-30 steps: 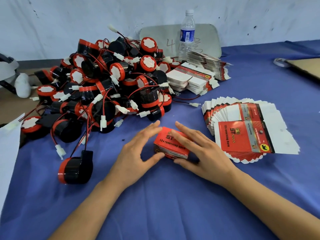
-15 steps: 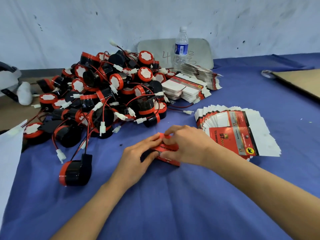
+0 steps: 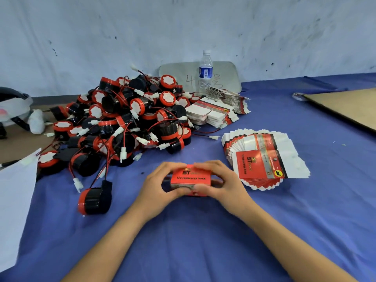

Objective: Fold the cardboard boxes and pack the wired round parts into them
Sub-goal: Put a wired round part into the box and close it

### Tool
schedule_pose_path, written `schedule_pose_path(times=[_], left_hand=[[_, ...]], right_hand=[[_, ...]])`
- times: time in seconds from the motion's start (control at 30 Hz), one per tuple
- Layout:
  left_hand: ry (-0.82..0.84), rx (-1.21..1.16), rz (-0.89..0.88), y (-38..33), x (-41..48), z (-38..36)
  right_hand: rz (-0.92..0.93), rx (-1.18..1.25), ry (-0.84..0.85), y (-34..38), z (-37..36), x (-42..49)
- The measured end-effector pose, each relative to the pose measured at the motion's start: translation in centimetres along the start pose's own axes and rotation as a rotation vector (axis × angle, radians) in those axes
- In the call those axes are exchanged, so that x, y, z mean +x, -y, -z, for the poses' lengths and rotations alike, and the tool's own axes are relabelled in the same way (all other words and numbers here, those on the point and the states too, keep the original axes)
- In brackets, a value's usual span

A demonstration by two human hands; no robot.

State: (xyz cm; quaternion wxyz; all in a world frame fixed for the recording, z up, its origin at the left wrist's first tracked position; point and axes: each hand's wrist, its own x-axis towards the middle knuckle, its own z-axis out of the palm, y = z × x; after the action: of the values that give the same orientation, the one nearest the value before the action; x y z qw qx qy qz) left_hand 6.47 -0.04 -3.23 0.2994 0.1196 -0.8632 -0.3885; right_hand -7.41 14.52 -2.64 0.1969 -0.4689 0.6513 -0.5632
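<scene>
Squarely in both hands: one red box

Head view: at lower centre of the frame, the left hand [image 3: 159, 187] and right hand [image 3: 222, 185] grip a folded red cardboard box [image 3: 190, 177] from either side, fingers curled over its top and thumbs on its near face. Wired round parts [image 3: 130, 123] heap at centre left. Flat box blanks [image 3: 262, 159] fan out at right on the blue cloth [image 3: 203, 241].

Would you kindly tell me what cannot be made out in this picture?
- Box contents: head view; its walls and both hands hide whether anything is inside.
- Box end flaps: head view; covered by the left hand and the right hand.
- Box small print: head view; blurred.
- White object: head view; cut off by the left edge.
</scene>
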Motion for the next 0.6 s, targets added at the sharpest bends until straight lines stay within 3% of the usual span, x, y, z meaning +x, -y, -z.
schedule_pose_path(times=[0.1, 0.17, 0.27, 0.37, 0.6], left_hand=[[-0.09, -0.038, -0.151, -1.4, -0.4, -0.7], [-0.132, -0.162, -0.133, -2.5, -0.5, -1.6], [-0.198, -0.539, 0.134, -4.4, -0.1, -3.6], [-0.212, -0.673, 0.405, -4.8, 0.9, -5.1], [-0.194, -0.574, 0.374, -4.0, 1.1, -5.5]], right_hand=[[-0.161, 0.491, -0.088, 1.2, 0.2, -0.1], [-0.243, 0.592, -0.119, 1.4, 0.2, -0.2], [-0.212, 0.56, -0.211, 1.4, -0.2, -0.8], [-0.08, 0.417, -0.295, 1.2, -0.3, -1.5], [-0.013, 0.287, -0.279, 0.6, -0.3, -1.8]])
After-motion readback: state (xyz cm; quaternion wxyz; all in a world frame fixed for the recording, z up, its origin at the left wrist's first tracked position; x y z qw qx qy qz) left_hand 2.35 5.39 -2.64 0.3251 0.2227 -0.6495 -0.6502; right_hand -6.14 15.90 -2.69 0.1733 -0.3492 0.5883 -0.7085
